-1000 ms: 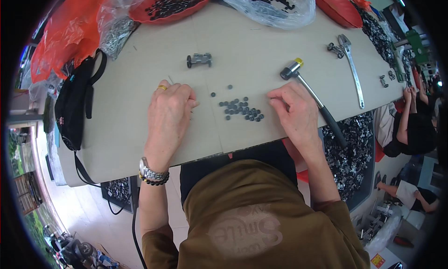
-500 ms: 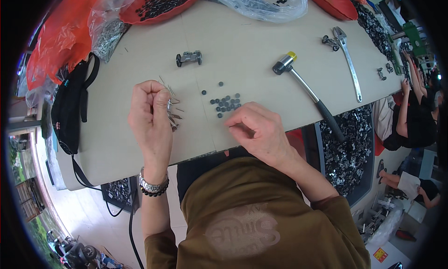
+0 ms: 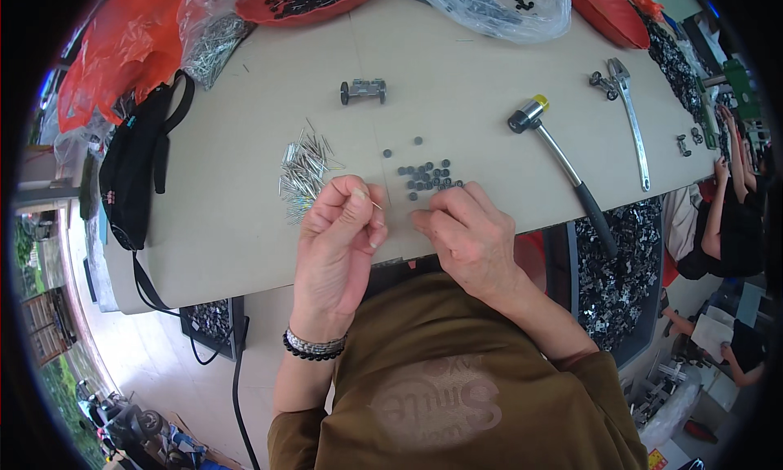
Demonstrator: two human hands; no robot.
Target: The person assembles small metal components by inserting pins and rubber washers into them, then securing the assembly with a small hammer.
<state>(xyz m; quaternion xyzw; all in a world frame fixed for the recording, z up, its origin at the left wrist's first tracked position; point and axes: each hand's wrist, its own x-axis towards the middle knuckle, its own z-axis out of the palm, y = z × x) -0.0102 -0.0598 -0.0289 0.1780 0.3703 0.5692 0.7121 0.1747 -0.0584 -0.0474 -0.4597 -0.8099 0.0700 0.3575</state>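
My left hand is closed in a pinch on a thin metal pin, which pokes out from the fingertips toward the right. Just beyond that hand lies a loose pile of silvery metal pins. My right hand is curled with thumb and forefinger together, at the near edge of a cluster of small dark round wheels. Whatever its fingertips hold, if anything, is hidden. Farther off stands a small metal chassis with black wheels.
A mallet and an adjustable wrench lie at right. A red bowl of black parts, a clear plastic bag and a red tray line the far side. A black pouch lies left; a bin of metal parts stands at right.
My left hand has moved right and nearer me, off the pin pile, and now pinches one pin. The pile shows more fully. My right hand stays by the wheels; the whole view has shifted slightly.
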